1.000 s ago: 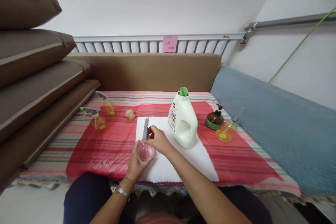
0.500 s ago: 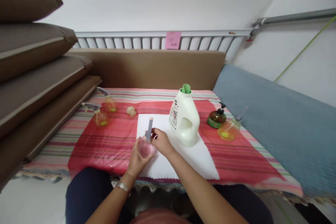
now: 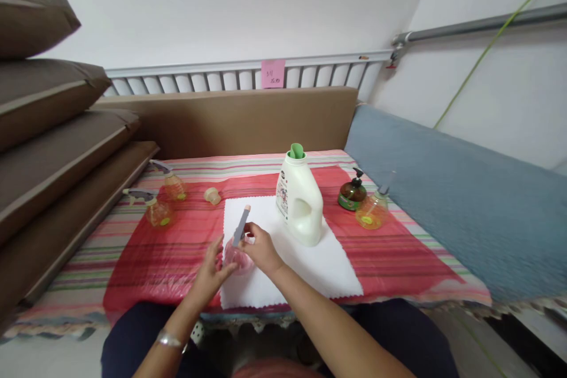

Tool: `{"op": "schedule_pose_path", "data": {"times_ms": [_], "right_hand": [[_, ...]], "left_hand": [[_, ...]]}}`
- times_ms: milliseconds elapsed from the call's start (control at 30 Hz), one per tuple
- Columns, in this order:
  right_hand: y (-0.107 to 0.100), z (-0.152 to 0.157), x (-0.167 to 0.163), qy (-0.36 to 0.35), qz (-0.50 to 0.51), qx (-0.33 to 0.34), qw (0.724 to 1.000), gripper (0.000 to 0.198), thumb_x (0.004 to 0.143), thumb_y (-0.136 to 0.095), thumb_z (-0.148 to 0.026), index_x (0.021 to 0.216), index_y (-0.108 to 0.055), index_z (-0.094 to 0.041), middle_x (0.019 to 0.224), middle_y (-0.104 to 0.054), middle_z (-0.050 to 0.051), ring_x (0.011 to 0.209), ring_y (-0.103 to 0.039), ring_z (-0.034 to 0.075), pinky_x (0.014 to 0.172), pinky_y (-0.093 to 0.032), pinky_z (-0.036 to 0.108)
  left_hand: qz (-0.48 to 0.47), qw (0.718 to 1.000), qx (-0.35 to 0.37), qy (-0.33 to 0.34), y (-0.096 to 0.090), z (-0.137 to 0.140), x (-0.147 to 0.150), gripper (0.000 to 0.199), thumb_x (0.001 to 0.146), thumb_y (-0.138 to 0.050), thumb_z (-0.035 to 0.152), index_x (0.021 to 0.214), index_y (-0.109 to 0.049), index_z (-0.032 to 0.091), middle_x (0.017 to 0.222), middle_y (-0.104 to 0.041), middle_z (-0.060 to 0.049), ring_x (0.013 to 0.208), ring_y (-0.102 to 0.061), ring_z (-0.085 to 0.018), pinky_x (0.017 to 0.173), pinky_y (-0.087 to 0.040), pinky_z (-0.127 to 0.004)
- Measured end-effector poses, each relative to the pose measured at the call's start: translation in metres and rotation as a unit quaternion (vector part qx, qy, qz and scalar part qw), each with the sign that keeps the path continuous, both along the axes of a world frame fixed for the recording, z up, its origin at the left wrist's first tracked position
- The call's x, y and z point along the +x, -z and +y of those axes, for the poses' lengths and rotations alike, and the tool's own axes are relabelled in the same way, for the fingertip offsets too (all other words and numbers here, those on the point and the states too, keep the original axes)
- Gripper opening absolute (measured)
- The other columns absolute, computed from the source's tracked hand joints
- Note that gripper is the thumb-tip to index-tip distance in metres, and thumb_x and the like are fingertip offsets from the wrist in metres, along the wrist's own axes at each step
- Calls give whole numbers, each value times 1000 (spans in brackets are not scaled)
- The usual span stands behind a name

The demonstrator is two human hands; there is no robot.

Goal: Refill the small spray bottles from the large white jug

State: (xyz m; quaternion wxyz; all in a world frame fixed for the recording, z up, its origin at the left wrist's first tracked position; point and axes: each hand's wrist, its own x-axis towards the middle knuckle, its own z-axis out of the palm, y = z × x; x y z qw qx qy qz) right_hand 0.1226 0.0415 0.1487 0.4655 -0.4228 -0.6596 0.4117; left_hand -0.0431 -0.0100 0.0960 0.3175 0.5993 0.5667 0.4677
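Observation:
A pink see-through spray bottle with a grey spray head is on the white cloth, near its left edge. My right hand pinches the spray head between thumb and fingers. At the bottle's left is my left hand, fingers spread and thumb near the bottle's base; whether it touches is hard to tell. A large pale green jug stands upright on the cloth to the right, with a green piece in its mouth. Farther left lies a small cream-coloured cap-like piece.
Two yellow-orange spray bottles, one nearer and one farther, stand at the left. A green-labelled pump bottle and another yellow spray bottle stand at the right. Brown cushions are stacked along the left side.
My left hand has let go of the pink bottle and spread open beside it. My right hand stays at the spray head, which now leans more. The view has shifted.

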Motion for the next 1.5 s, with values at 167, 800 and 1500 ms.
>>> {"op": "schedule_pose_path", "data": {"times_ms": [167, 800, 1500], "right_hand": [[0, -4, -3, 12, 1, 3, 1000, 23, 68, -68, -18, 91, -64, -20, 92, -70, 3, 88, -62, 20, 82, -47, 33], [18, -21, -11, 24, -102, -3, 994, 80, 52, -86, -27, 125, -51, -22, 120, -59, 12, 109, -56, 30, 92, -44, 42], [23, -22, -9, 32, -102, -1, 994, 80, 54, -84, -27, 126, -50, -21, 121, -59, 12, 110, -55, 31, 92, -44, 43]], "left_hand": [[-32, 999, 23, 5, -57, 12, 8, 47, 77, -66, 41, 117, -57, 18, 110, -63, -11, 93, -64, -24, 81, -53, -38], [57, 995, 77, 31, -76, 31, 8, 20, 80, -61, 37, 86, -67, 18, 81, -66, -3, 79, -60, -21, 74, -46, -31], [-8, 995, 18, 95, -77, 32, 11, 34, 74, -69, 38, 101, -67, 19, 113, -66, -9, 108, -59, -28, 94, -47, -41]]}}
